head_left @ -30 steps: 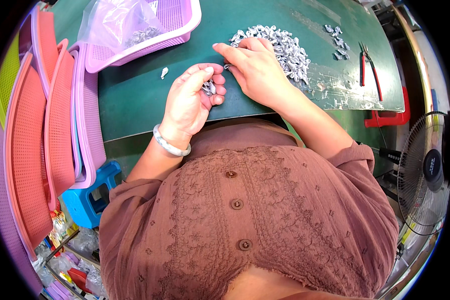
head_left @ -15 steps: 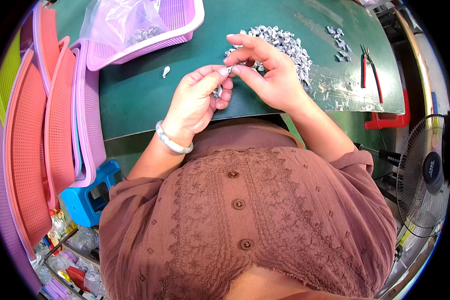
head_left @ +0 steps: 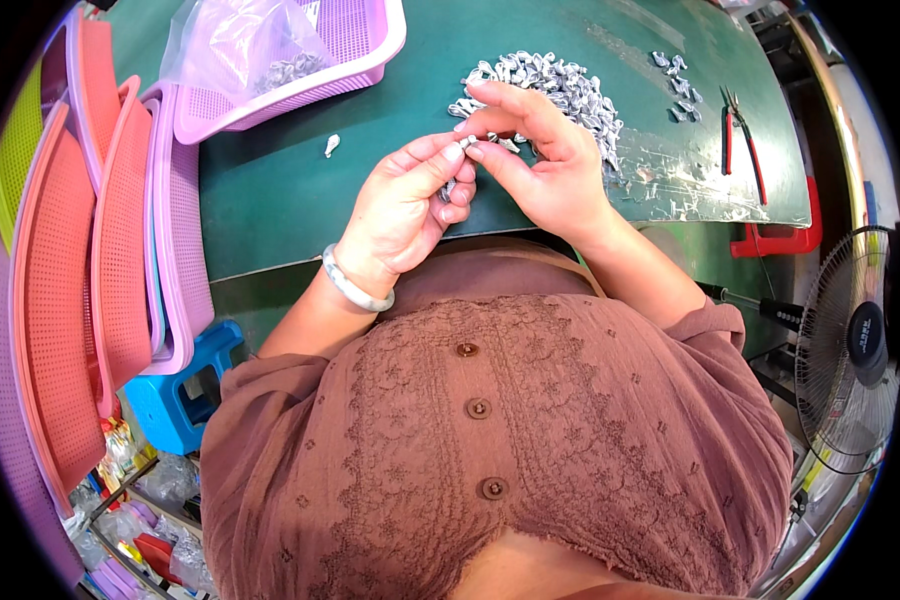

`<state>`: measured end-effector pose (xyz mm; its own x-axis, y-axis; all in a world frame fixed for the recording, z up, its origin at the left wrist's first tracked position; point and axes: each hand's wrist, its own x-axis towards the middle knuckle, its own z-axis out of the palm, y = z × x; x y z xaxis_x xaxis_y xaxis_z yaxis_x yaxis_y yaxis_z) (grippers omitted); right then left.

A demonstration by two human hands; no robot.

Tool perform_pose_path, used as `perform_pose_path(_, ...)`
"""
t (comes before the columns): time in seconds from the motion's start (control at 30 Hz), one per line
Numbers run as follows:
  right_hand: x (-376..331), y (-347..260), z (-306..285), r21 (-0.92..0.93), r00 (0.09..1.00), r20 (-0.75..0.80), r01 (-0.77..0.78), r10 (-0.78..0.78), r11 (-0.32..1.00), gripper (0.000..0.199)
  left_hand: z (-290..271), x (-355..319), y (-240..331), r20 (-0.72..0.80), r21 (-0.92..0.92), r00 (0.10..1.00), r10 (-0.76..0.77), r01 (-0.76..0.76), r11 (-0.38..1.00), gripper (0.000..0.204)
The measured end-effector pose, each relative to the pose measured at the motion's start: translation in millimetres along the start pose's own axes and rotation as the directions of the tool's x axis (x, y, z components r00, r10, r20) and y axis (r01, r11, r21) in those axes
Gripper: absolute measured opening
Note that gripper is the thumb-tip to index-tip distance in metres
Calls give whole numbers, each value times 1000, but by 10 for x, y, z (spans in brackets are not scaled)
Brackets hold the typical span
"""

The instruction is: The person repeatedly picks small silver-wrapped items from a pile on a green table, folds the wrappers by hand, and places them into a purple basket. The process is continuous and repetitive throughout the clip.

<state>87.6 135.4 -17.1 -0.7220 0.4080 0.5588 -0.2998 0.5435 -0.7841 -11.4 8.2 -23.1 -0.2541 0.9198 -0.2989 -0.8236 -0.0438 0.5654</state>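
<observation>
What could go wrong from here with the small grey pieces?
The piece pinched between left hand and right hand may slip, being tiny. The other pieces held in the left hand could spill if its grip loosens. The right hand, close to the pile, might scatter it.

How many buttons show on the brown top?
3, in a line on the brown top: first button nearest the green table, then middle button, then last button farthest from it. Others may be hidden.
</observation>
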Motion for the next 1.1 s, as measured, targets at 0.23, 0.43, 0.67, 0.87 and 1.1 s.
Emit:
perform_pose_path(0.23,13,-12,-29,-68,995,14,103,-103,992,49,9,0,-11,6,32,1000,24,-24,999,18)
perform_pose_path(0.43,24,-61,-39,-108,993,15,115,-114,988,48,31,-9,-4,-74,144,993,90,-78,986,14)
perform_pose_path(0.67,60,-31,-53,-304,950,121,311,-288,900,51,111,-27,21,-135,477,971,199,-113,872,13)
perform_pose_path(0.87,13,-49,-50,-75,994,74,83,-77,994,53,77,-27,-9,-91,358,975,201,-156,920,11)
perform_pose_path(1.1,-18,20,-64,72,998,68,-4,-1,997,52,77,-32,19,-90,329,982,164,-126,936,14)
